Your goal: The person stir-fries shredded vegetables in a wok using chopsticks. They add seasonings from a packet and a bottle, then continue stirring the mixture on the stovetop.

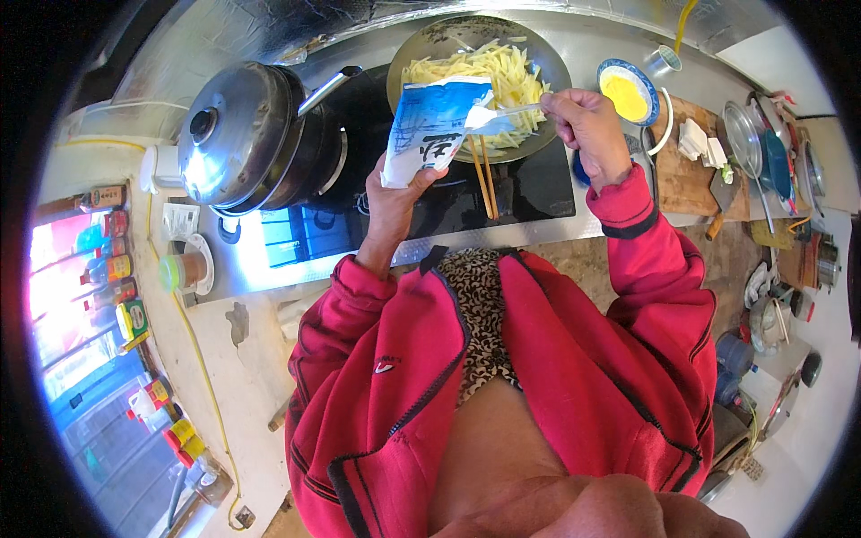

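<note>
Counts: one packet (435,130), two chopsticks (487,184), one spoon (511,112), one lidded pot (238,134), one pan (448,34) with many pale strips (489,72), one bowl (619,65) with yellow contents. Black cooktop (538,197) shows between pot and pan, and on both sides of the chopsticks, which cross the pan's near edge; the counter (332,266) runs along its front. The left hand (393,202) has its fingers closed around the packet's lower end, tilted before the pan. The right hand's (587,130) fingers pinch the spoon handle, its tip beside the packet; contact cannot be told.
</note>
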`<state>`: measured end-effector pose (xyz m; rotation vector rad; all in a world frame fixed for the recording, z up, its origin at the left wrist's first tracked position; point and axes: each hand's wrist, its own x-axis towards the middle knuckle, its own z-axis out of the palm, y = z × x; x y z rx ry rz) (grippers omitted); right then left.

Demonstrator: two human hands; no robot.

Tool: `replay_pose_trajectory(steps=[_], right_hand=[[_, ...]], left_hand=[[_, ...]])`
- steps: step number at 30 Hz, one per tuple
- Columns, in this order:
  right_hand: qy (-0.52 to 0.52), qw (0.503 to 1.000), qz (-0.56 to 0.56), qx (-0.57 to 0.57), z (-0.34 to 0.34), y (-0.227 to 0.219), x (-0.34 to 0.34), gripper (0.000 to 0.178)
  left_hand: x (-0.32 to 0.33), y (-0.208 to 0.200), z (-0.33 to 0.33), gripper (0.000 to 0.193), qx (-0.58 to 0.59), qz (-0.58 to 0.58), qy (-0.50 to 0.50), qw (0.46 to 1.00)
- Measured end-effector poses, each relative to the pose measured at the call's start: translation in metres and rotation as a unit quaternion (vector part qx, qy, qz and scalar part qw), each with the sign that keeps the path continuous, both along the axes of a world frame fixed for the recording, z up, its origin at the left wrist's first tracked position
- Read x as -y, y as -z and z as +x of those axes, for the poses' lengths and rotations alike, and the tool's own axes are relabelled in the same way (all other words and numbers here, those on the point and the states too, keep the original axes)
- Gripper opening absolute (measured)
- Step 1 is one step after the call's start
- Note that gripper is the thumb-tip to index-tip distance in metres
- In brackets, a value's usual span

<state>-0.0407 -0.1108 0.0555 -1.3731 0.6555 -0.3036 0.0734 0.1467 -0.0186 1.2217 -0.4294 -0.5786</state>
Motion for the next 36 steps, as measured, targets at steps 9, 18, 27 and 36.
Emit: replay_pose_trajectory(steps=[9, 18, 27, 36], right_hand=[[0.038, 0.998, -0.001, 0.040, 0.006, 0.004, 0.034, 0.017], [0.096, 0.988, -0.103, 0.066, 0.045, -0.012, 0.057, 0.017], [0.076, 0.984, -0.146, 0.063, 0.090, -0.003, 0.074, 0.018], [0.106, 0.981, -0.149, 0.065, 0.115, 0.012, 0.118, 0.014]], left_hand=[[0.004, 0.000, 0.004, 0.050, -0.042, -0.015, -0.050, 0.998], [-0.018, 0.002, 0.003, 0.046, -0.033, -0.032, -0.086, 0.995], [-0.044, -0.002, -0.008, 0.050, -0.055, -0.059, -0.139, 0.987], [-0.054, -0.002, -0.011, 0.057, -0.032, -0.021, -0.124, 0.992]])
